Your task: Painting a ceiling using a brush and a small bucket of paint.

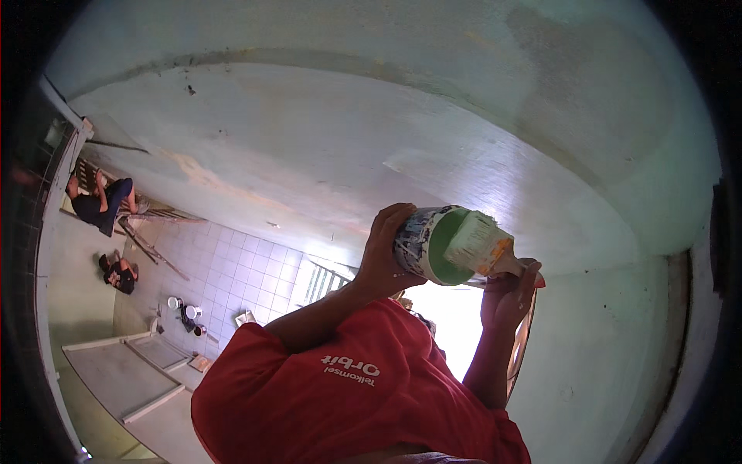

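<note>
My left hand [380, 251] is wrapped round the side of a paint-smeared can [415, 241], which is tilted with its mouth toward the right. Light green paint [443, 251] shows inside it. In my right hand [510, 298] I grip the handle of a wide paintbrush [488, 246]. Its bristles are thickly coated with pale paint and lie across the mouth of the can; whether they touch the rim I cannot tell. Orange stains mark the brush near the handle.
Pale green wall [309, 116] curves above my hands, with darker patches. At the left a person [100, 203] sits on a wooden ladder [151, 251], and another person [120, 273] is lower down. Buckets [193, 312] stand on the tiled floor [239, 267]. A large panel [116, 379] is at lower left.
</note>
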`<state>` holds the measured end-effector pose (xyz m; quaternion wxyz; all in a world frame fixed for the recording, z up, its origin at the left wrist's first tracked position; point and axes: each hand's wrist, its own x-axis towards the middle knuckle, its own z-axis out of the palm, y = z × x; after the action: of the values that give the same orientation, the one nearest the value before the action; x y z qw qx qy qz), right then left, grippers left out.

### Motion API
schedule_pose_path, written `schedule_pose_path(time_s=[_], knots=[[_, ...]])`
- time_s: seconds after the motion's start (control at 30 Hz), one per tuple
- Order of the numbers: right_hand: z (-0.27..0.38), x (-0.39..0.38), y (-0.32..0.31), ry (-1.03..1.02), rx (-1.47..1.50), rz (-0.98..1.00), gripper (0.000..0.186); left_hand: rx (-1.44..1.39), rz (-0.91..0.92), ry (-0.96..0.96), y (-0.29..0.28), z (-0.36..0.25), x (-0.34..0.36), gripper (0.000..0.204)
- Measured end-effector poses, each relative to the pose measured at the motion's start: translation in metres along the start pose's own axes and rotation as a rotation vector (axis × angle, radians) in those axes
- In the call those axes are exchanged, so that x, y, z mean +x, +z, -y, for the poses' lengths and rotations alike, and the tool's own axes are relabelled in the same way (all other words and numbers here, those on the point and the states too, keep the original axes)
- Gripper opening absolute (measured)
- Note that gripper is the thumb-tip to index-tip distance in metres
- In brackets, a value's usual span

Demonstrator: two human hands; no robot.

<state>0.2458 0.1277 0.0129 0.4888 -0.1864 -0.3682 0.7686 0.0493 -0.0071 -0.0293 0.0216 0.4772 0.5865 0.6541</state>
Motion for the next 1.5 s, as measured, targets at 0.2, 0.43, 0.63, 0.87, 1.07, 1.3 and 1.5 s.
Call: schedule_pose_path(time_s=[0.2,0.43,0.63,0.87,1.07,1.3,1.5], knots=[[-0.003,0.004,-0.008,0.081,0.236,0.207,0.015,-0.116,-0.005,-0.059,0.007,0.003,-0.001,0.109],[-0.013,0.001,0.009,0.259,0.459,0.143,0.029,-0.111,0.006,-0.084,0.003,0.006,0.003,0.110],[-0.016,0.005,0.013,0.309,0.511,0.273,0.029,-0.075,0.001,-0.091,-0.001,0.002,0.004,0.112],[-0.021,0.012,0.020,0.349,0.417,0.239,0.020,-0.127,-0.020,-0.135,-0.002,0.009,0.001,0.111],[-0.025,0.014,0.027,0.356,0.373,0.204,0.028,-0.171,-0.019,-0.142,-0.001,0.014,0.004,0.109],[-0.009,0.011,0.059,0.232,0.291,0.124,0.031,-0.230,-0.039,-0.135,-0.001,0.014,0.003,0.107],[0.004,0.021,0.055,0.130,0.395,0.262,0.028,-0.171,-0.027,-0.127,-0.004,0.008,0.003,0.106]])
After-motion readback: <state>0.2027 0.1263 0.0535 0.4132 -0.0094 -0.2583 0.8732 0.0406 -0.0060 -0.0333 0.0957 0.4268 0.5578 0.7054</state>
